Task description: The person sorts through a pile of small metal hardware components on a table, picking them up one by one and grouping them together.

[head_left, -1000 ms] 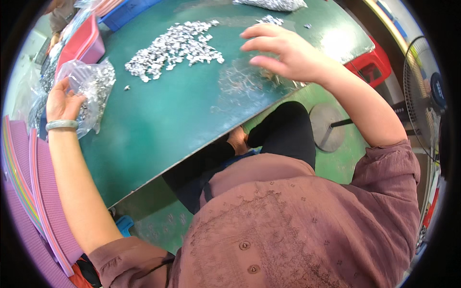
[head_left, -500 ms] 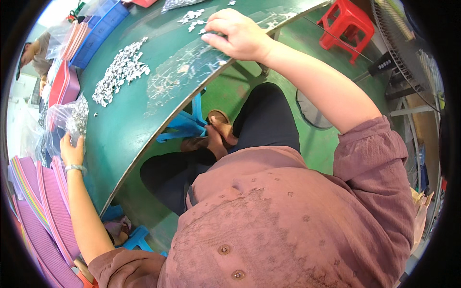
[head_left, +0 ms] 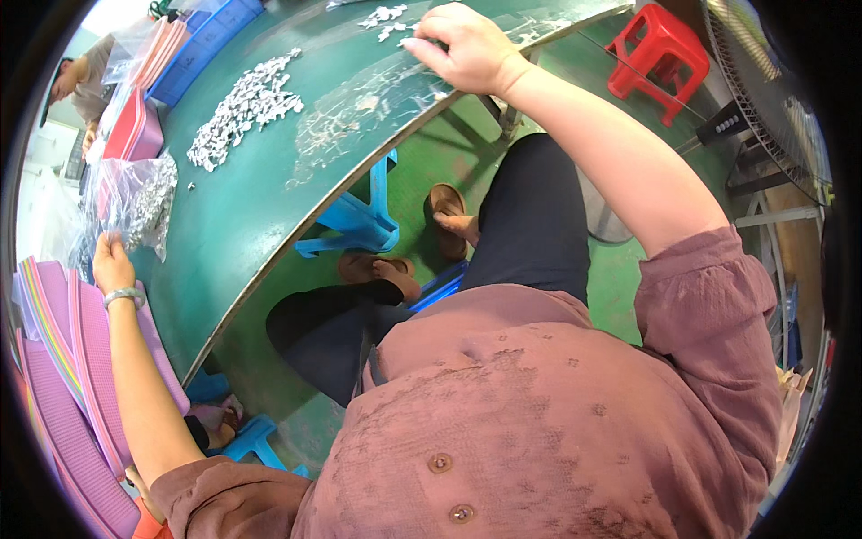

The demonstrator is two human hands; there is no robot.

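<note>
One green table [head_left: 242, 260] sweeps from eight o'clock round to one. One red stool [head_left: 660, 58] stands at half past one, one blue bin [head_left: 205, 56] at half past ten. And here's the heap [head_left: 241, 112] of pale little pieces, between ten and eleven, too many to count! One clear bag [head_left: 151, 205] holds more of them, just past nine. Two hands in play: the right hand [head_left: 462, 49], at twelve, has its fingers curled in, narrow, beside one small cluster [head_left: 386, 16] of loose pieces; whether it grips anything, I can't tell. The left hand [head_left: 113, 262], at nine, is pinched narrow on the bag's near edge. One bracelet [head_left: 124, 296] rings that wrist. Smallest of all, one stray piece [head_left: 191, 186] lies below the heap, towards half past nine.
</note>
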